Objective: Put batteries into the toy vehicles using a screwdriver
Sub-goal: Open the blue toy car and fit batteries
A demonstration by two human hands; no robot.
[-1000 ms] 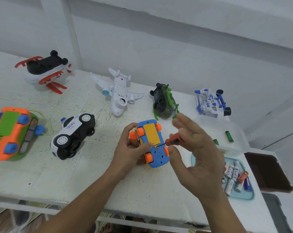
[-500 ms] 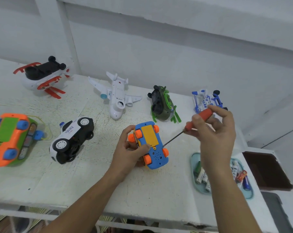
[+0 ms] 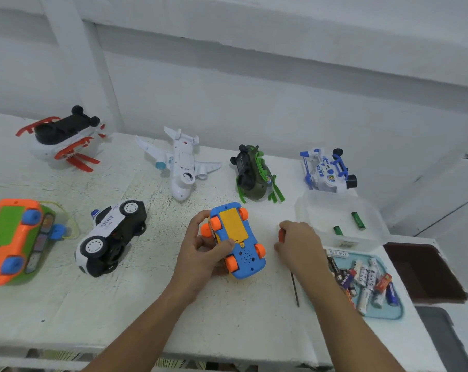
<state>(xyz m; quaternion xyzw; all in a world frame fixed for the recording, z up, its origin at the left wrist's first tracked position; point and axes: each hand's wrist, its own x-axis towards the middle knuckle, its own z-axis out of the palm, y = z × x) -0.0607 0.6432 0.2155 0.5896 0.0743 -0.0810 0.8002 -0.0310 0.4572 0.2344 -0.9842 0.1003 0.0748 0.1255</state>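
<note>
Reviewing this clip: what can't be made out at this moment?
Head view only.
Handle of the screwdriver: mostly under the right hand.
Cover screw of the blue car: too small to tell whether it is in or out.
Labels on the batteries in the tray: too small, blurred.
Part of the orange toy: cut off by the left edge.

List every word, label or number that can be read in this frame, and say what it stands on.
"POLICE", apparently, upside down and blurred: on the side of the white police car.
Clear box, front label: too small to read.
White strip just in front of that box: small marks, unreadable.
Batteries in the tray: printed wrappers, too blurred to read.
Blue and white helicopter: decals, unreadable.
</note>
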